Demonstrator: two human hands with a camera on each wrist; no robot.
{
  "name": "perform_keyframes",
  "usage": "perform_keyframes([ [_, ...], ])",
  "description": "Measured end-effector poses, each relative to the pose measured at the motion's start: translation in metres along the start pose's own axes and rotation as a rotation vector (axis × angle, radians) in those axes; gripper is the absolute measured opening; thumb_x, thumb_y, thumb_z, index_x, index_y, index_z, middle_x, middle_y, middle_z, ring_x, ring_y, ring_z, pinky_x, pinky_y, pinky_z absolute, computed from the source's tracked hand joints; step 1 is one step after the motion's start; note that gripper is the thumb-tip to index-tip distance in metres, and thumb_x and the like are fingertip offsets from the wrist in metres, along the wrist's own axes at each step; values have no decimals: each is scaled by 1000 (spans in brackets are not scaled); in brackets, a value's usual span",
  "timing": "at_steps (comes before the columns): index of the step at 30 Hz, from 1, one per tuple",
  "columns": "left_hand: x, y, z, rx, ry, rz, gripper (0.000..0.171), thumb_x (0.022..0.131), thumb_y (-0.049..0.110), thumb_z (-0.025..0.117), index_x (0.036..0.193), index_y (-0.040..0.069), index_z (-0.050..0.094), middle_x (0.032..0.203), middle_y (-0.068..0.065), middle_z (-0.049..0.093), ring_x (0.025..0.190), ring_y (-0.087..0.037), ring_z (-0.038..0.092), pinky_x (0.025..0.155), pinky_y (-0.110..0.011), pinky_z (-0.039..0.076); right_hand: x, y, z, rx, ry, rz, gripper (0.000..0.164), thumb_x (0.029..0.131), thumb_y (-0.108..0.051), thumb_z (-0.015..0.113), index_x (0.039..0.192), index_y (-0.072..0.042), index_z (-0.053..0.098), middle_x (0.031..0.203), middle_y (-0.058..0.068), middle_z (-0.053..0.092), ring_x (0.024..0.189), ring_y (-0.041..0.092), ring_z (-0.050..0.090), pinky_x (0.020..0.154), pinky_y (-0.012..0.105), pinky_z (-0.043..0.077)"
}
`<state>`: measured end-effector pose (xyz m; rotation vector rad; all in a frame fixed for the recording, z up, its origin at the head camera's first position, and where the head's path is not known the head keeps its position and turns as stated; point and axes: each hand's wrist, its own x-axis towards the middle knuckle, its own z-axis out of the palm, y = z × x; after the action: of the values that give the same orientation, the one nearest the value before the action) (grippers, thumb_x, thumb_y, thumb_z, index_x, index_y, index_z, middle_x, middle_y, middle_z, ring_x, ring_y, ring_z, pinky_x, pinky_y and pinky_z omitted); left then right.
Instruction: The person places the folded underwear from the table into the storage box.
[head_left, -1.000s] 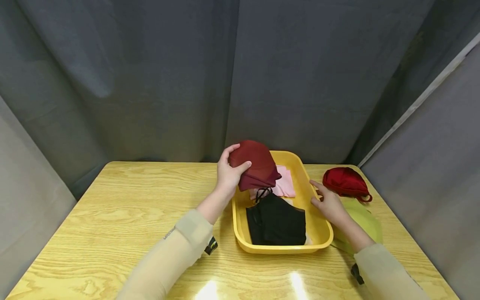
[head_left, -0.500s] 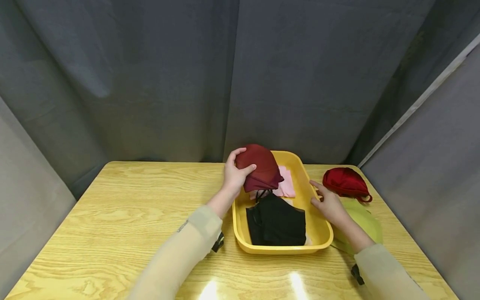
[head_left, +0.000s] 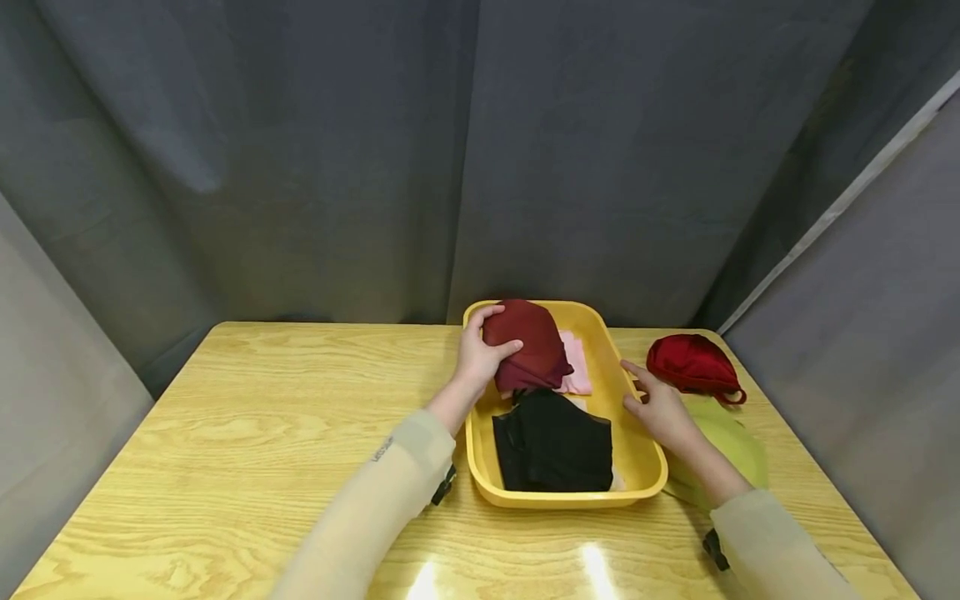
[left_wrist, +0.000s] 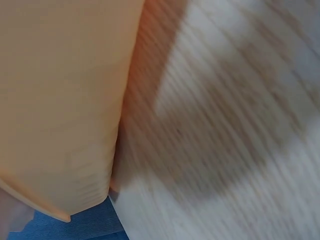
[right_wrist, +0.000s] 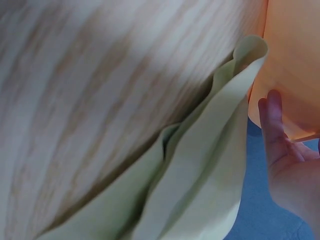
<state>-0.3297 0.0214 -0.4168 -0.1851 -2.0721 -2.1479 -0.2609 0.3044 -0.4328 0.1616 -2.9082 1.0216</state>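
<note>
My left hand (head_left: 480, 354) holds a folded maroon bra (head_left: 528, 342) by its left side, thumb over the moulded cup, low in the far left part of a yellow plastic bin (head_left: 566, 500). My right hand (head_left: 660, 408) grips the bin's right rim, and in the right wrist view its fingers (right_wrist: 272, 120) lie along the outer wall. A folded black garment (head_left: 558, 446) with thin straps lies in the near half of the bin. Beside the maroon bra shows a folded pink cloth (head_left: 575, 367), partly covered. The left wrist view shows mostly the bin's outer wall (left_wrist: 60, 100).
Right of the bin, a red velvety bra (head_left: 690, 364) lies near the table's far right corner. A yellow-green garment (head_left: 723, 450) lies in front of it, partly under my right forearm. The wooden table (head_left: 262, 417) extends to the left; grey curtains (head_left: 337, 167) stand behind.
My left hand has moved right and down with the maroon bra, lowering it into the far left of the bin. The right hand stays on the rim.
</note>
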Motion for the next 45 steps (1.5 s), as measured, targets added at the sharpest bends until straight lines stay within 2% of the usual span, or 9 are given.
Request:
perform_keyframes([
  [4,2,-2,1,8,-10,-21,60,72,0,79,125,19,56,131,-4,51,118,-27,50,100,-40,43,0,-1,1,1,9,0,58,91,-9,55,145,-5,36,126,32,51,98,38,59,74,36,54],
  [8,3,-5,3,26,-22,-31,61,73,1,79,125,20,56,131,-4,52,118,-26,50,100,-39,43,0,-3,-1,11,6,1,58,90,-7,55,145,-4,35,126,32,51,97,39,58,75,38,54],
  [16,1,-5,8,185,-47,-26,65,71,0,80,128,18,54,131,-4,52,118,-26,50,100,-40,43,-2,-2,-2,5,3,-11,58,91,-7,55,145,-4,35,128,33,49,101,42,58,80,45,53],
  [23,2,-9,9,328,-70,30,66,72,7,82,129,17,51,131,-6,52,120,-26,48,102,-40,40,-2,-3,-2,5,8,-20,58,90,-6,55,145,-3,35,129,34,48,103,43,57,82,48,53],
  [33,-1,-10,12,513,-109,24,63,79,17,78,133,19,45,133,-9,46,121,-25,43,103,-39,38,-3,-3,-3,17,-1,4,58,92,-7,55,145,-4,34,127,34,50,98,40,59,77,42,55],
  [40,-2,-12,12,565,-115,9,65,83,21,73,139,18,41,143,-16,38,130,-29,39,106,-42,37,-3,-3,-2,0,3,2,58,91,-8,55,145,-4,34,127,33,50,98,40,59,78,44,54],
  [45,-2,-10,15,607,-121,36,63,85,22,71,140,16,41,145,-18,36,137,-31,31,109,-43,33,-4,-3,-3,7,3,14,58,91,-7,55,145,-4,34,126,33,50,96,38,59,78,42,55],
])
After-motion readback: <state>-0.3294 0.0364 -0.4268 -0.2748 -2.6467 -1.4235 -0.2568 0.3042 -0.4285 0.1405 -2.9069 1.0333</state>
